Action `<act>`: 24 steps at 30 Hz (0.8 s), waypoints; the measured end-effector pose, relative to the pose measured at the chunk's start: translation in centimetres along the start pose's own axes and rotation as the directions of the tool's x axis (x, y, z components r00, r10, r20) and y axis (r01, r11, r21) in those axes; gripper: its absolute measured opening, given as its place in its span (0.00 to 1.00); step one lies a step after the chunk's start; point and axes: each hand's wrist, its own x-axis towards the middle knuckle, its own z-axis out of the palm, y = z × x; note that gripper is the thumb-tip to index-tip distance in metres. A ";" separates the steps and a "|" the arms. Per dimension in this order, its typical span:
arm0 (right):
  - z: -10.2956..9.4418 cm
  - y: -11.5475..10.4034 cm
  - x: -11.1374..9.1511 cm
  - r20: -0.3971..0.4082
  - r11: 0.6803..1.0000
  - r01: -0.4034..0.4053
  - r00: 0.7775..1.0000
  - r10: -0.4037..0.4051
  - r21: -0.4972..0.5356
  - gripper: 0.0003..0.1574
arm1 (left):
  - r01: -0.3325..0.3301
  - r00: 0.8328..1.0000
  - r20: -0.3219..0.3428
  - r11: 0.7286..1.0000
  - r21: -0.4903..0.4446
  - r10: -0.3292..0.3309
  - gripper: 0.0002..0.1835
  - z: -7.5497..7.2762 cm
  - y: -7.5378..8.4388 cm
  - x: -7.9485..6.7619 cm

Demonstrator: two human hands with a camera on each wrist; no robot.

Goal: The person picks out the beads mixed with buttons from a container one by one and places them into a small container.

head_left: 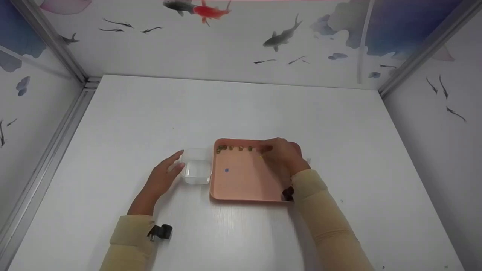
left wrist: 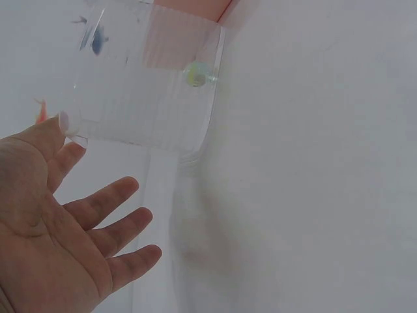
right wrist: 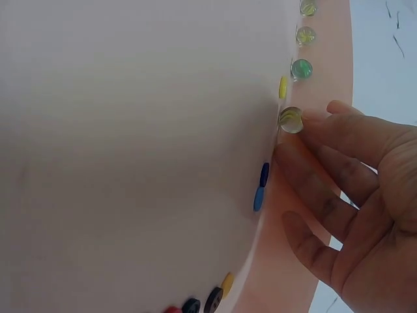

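Observation:
My left hand (head_left: 162, 176) is at the left side of a clear plastic box (head_left: 197, 173), thumb and index finger touching its wall. The other fingers are spread in the left wrist view. A greenish marble (left wrist: 195, 74) shows through the clear plastic. My right hand (head_left: 280, 152) reaches over the far edge of a pink tray (head_left: 244, 188). In the right wrist view, its thumb touches a clear yellow-streaked marble (right wrist: 291, 120) by the tray wall; the other fingers are extended. Several more marbles (head_left: 241, 148) line the tray's far side.
A blue button (head_left: 226, 170) lies in the tray. Along the tray wall stand a yellow button (right wrist: 283, 87), blue buttons (right wrist: 259, 198) and black buttons (right wrist: 213, 300). The box adjoins the tray's left side on a white table (head_left: 150, 101), with patterned panels around.

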 end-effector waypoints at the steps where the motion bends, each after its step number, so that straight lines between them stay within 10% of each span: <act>1: 0.0 0.0 0.0 0.002 1.000 0.000 1.000 0.000 -0.001 0.25 | 0.001 1.000 0.000 1.000 -0.001 -0.001 0.36 0.0 0.0 0.0; 24: 0.4 -0.5 0.2 -0.011 0.992 0.048 0.999 -0.050 -0.117 0.31 | 0.008 1.000 0.004 1.000 0.020 -0.008 0.33 0.0 -0.1 0.3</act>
